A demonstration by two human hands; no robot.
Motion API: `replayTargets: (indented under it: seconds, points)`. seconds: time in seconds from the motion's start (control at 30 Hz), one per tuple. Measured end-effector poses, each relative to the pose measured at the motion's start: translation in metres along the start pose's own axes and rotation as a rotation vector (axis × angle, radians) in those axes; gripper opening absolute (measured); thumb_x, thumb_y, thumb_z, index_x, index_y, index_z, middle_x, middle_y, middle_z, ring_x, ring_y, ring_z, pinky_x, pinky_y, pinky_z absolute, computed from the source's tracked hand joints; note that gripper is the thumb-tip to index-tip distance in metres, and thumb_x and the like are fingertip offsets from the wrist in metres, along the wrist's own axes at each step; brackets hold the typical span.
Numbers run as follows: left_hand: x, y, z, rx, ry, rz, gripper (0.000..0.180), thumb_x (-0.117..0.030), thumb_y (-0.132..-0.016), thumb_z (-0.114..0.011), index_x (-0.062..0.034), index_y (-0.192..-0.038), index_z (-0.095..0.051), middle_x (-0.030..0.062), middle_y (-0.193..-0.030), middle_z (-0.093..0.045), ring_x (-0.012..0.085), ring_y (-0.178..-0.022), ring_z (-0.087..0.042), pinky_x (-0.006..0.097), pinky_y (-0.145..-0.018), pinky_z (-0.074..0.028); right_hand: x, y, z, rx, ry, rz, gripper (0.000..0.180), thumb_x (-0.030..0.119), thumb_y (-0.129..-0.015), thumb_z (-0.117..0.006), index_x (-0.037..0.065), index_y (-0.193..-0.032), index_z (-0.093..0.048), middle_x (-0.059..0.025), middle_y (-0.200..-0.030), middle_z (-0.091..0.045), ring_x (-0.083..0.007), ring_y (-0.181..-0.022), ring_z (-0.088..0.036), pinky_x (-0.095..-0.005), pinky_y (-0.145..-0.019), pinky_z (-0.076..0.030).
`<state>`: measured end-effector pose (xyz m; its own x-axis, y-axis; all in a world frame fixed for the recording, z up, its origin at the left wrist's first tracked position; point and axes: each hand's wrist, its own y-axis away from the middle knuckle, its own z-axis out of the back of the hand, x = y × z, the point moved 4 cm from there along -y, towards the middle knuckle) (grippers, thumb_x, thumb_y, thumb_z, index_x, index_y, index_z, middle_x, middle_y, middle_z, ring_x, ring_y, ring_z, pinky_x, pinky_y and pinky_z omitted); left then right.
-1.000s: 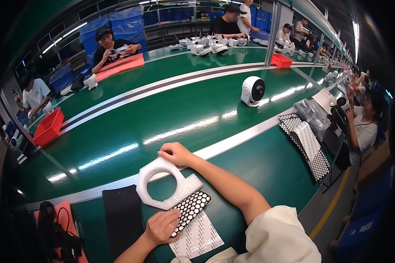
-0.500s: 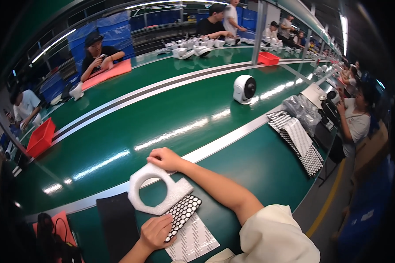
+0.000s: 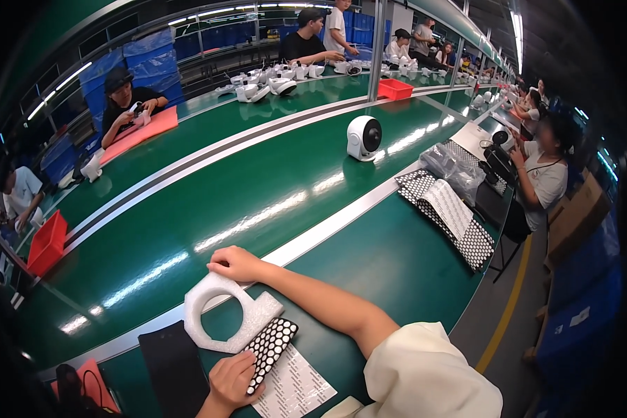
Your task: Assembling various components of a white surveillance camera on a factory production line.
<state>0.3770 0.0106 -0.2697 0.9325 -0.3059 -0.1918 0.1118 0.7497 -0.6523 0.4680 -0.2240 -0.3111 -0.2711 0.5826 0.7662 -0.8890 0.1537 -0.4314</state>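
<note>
My left hand (image 3: 231,380) grips a black sheet dotted with white round pads (image 3: 273,348), its fingers closed over the near edge. The sheet is tilted above a white printed backing sheet (image 3: 296,383) on the green table. Just beyond it lies a white foam ring (image 3: 196,317) with a block-like arm on its right side. My right hand (image 3: 235,263) is at the ring's far edge, by the metal rail, with fingers curled down. Whatever its fingertips may hold is hidden. A dark flat sheet (image 3: 171,369) lies left of the ring.
A white rounded camera-like device (image 3: 364,139) stands on the green conveyor (image 3: 272,177). To the right lie more dotted sheets (image 3: 470,244) and a clear plastic bag (image 3: 453,167). Red bins (image 3: 47,244) sit at the far side. Other people work along the line, one seated at right (image 3: 547,171).
The whole view has shifted, so the scene sits farther left. Both hands, the dotted sheet and the foam ring keep about the same places relative to one another.
</note>
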Motion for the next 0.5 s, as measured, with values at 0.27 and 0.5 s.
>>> replayTargets:
  seconds: [0.27,0.5]
  points:
    - [-0.0011,-0.0014,0.0,-0.007,-0.008,0.004,0.036,-0.015,-0.058,-0.072,-0.0005,-0.083,-0.05,0.0143,-0.09,-0.061,0.029,-0.082,-0.063,0.035,-0.063,-0.049,-0.0043,-0.0012,-0.0017,-0.004,0.016,0.009,0.028,0.027,-0.082,-0.055,0.0,-0.077,-0.062,-0.0142,-0.074,-0.059,-0.0292,-0.068,-0.057,-0.037,-0.062,-0.044]
    - [-0.0007,-0.0003,-0.0006,-0.006,0.006,0.014,0.037,-0.015,-0.058,-0.072,-0.0004,-0.085,-0.05,0.0146,-0.09,-0.061,0.0293,-0.082,-0.063,0.035,-0.062,-0.049,-0.0037,0.0011,-0.0007,0.002,0.021,0.003,0.026,0.026,-0.083,-0.055,0.001,-0.078,-0.063,-0.0123,-0.076,-0.06,-0.0275,-0.067,-0.057,-0.0363,-0.06,-0.044]
